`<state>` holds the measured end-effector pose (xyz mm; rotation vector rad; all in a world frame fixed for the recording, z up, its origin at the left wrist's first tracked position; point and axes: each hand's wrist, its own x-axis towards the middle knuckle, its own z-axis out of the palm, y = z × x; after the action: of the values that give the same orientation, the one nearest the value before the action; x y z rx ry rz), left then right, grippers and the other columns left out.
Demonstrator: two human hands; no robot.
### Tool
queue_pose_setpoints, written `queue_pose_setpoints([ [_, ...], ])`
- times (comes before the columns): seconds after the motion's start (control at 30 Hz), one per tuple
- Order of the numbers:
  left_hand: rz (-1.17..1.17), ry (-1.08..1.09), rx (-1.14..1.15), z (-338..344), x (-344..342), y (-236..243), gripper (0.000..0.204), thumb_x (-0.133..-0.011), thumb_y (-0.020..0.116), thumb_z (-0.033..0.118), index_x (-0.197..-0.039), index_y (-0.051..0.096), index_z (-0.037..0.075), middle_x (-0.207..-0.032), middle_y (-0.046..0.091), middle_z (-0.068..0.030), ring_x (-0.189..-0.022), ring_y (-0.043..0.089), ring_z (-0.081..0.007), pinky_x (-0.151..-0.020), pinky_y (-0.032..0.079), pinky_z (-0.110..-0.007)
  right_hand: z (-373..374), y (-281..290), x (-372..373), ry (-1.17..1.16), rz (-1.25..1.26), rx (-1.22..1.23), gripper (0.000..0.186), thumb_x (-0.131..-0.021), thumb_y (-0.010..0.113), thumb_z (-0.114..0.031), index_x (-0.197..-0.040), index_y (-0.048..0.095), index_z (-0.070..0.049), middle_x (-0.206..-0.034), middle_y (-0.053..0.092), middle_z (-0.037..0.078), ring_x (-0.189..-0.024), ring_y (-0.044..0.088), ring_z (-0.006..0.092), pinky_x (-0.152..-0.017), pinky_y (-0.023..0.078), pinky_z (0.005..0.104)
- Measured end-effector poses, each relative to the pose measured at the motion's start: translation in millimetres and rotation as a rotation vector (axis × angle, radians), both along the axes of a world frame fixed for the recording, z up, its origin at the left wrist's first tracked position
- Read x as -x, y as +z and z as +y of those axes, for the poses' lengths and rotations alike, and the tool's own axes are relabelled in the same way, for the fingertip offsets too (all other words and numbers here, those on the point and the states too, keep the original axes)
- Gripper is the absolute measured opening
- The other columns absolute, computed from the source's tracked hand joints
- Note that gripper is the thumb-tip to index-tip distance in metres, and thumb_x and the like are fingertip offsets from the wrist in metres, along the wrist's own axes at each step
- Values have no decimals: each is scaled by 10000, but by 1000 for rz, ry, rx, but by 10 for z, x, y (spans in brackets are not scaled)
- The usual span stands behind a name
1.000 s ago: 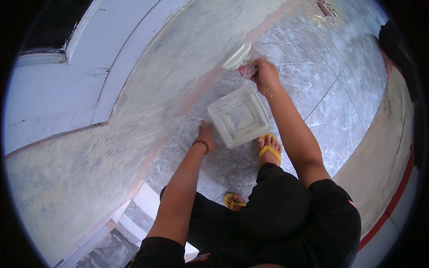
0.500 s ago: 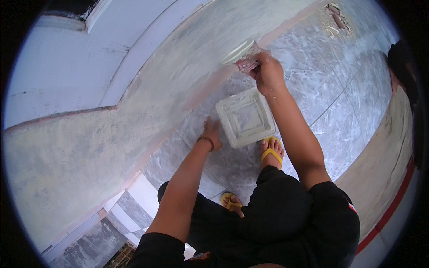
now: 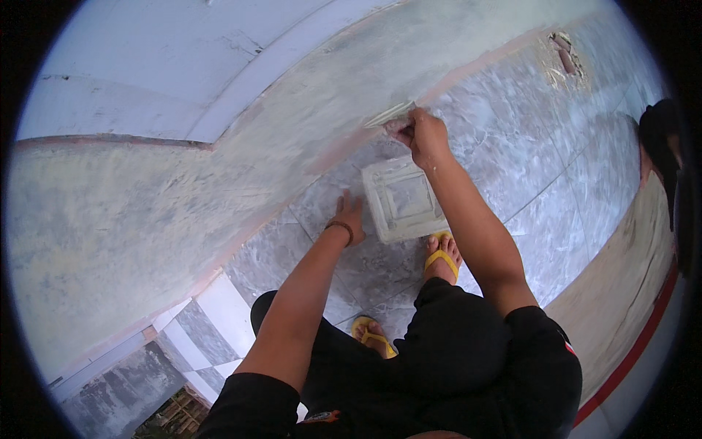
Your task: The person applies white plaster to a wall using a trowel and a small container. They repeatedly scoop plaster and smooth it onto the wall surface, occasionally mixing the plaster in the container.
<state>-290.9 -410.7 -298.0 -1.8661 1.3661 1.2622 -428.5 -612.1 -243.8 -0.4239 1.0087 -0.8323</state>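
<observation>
My right hand point(image 3: 429, 139) grips a putty knife point(image 3: 390, 115) by its reddish handle. Its pale, smeared blade lies along the bottom of the plastered wall point(image 3: 168, 227), just above the floor. Whether the whole edge touches the wall I cannot tell. Below that hand a square, whitish plastic tub point(image 3: 374, 201), caked with pale putty, sits on the floor in front of my right foot. Left of the tub, my left hand point(image 3: 348, 218), with a brown bracelet on its wrist, is held over the floor with its fingers apart and nothing in it.
Grey marbled tiles point(image 3: 541, 183) smeared with white make up the floor. Debris point(image 3: 567, 62) lies at the far right by the wall base. My feet, in yellow flip-flops point(image 3: 442, 257), stand close to the tub. A dark figure or cloth point(image 3: 662, 139) is at the right edge.
My right hand and the putty knife have shifted slightly down along the wall base, with the blade flatter. My view has turned a little. The left hand stays beside the tub.
</observation>
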Motion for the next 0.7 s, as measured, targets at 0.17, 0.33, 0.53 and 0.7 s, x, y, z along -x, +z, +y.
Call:
queue_pose_setpoints([
  [0.17,-10,-5,7,21,24,4,1040,-828,669,111,-1637,16,90,-1667,-165,-245,-1563,-13,-401,-1260,228,-466,-258,694,-91,46,72,98,308,-980,509,-138,-1096,551,144,-1036,652,234,-935,708,345,-847,635,434],
  [0.33,-2,-28,27,50,8,-24,1027,-833,668,123,-1635,29,80,-1670,-146,-246,-1562,-3,-407,-1260,222,-475,27,1099,405,-109,39,325,332,-964,485,-117,-1145,521,159,-1113,642,258,-953,708,375,-854,626,455],
  [0.53,8,1,38,39,7,8,1017,-839,665,137,-1634,34,73,-1679,-120,-236,-1562,2,-409,-1261,219,-470,207,183,538,-152,28,51,313,-955,455,-103,-1152,517,132,-1108,650,258,-979,707,384,-887,603,491],
  [0.7,1,-14,25,24,40,75,1010,-841,648,112,-1636,27,79,-1679,-134,-227,-1564,-7,-400,-1263,211,-465,148,-567,332,-17,111,-5,268,-946,490,-91,-1149,567,66,-1056,680,184,-907,705,296,-800,603,414],
])
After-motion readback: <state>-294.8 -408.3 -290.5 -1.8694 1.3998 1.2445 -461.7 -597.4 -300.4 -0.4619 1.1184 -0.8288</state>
